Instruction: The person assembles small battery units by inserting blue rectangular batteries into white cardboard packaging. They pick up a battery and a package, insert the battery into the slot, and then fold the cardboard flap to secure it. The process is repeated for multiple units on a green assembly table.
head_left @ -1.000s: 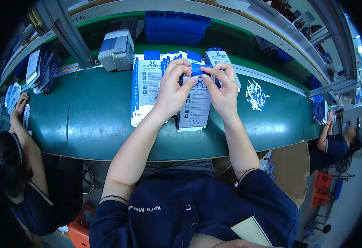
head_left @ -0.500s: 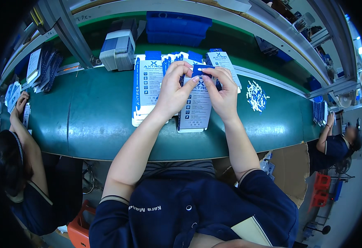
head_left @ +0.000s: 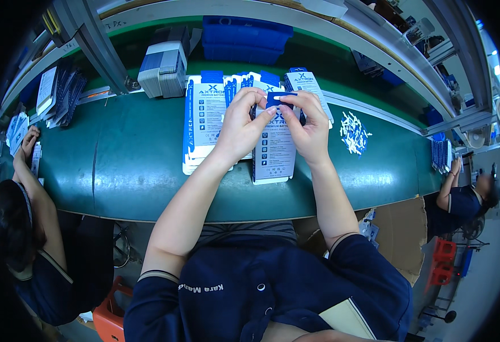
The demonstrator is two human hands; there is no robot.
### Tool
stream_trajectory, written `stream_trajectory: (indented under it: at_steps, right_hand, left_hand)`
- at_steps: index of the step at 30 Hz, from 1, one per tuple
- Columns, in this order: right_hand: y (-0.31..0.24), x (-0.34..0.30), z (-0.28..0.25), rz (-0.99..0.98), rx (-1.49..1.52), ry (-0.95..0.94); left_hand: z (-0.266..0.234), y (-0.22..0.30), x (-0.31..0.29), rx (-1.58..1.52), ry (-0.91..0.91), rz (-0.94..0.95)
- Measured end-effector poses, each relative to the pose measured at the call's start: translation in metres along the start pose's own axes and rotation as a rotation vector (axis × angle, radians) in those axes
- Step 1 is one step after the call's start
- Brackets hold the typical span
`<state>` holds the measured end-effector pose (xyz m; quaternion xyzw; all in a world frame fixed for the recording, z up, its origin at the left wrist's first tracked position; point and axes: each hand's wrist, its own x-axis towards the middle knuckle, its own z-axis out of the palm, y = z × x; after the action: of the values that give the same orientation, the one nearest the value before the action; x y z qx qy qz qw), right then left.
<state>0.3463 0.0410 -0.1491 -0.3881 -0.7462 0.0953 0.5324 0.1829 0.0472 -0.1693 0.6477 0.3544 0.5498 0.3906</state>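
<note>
A white and blue printed carton (head_left: 274,151) hangs between my hands over the table, its long panel toward me. My left hand (head_left: 240,122) is closed on the left of the carton's blue top flap (head_left: 285,102), thumb in front. From the right, my right hand (head_left: 309,124) pinches the same flap with thumb and forefinger. A small white spot, perhaps a hang hole or a plastic piece, shows on the flap between the fingers. Just left of the held carton lie several similar flat cartons (head_left: 203,122). Another carton (head_left: 306,84) stands behind my right hand, partly covered by it.
Small white pieces (head_left: 354,134) lie heaped on the green table (head_left: 141,165) to the right. A carton stack (head_left: 163,69) and a blue bin (head_left: 247,41) stand at the back. Co-workers sit at both sides. A brown cardboard box (head_left: 399,236) is below the table's right edge.
The lower end of the held carton has swung slightly to the right, and the carton now hangs straighter. Both hands keep their hold on the top flap and have barely moved.
</note>
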Motion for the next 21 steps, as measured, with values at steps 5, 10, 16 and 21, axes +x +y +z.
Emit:
stream_trajectory:
  at_steps: [5,10,16,21]
  right_hand:
    - [-0.007,0.001,0.002,0.092,0.121,0.043]
    - [0.002,0.001,-0.004,0.097,0.097,-0.043]
    - [0.006,-0.001,-0.007,0.222,0.25,-0.172]
    - [0.003,-0.001,-0.005,0.147,0.081,-0.157]
  left_hand:
    - [0.0,0.003,0.0,-0.021,0.002,-0.039]
    - [0.0,0.005,0.001,-0.055,0.03,-0.026]
    - [0.0,0.001,0.0,-0.04,0.026,0.017]
    - [0.001,0.006,-0.001,0.04,0.031,0.023]
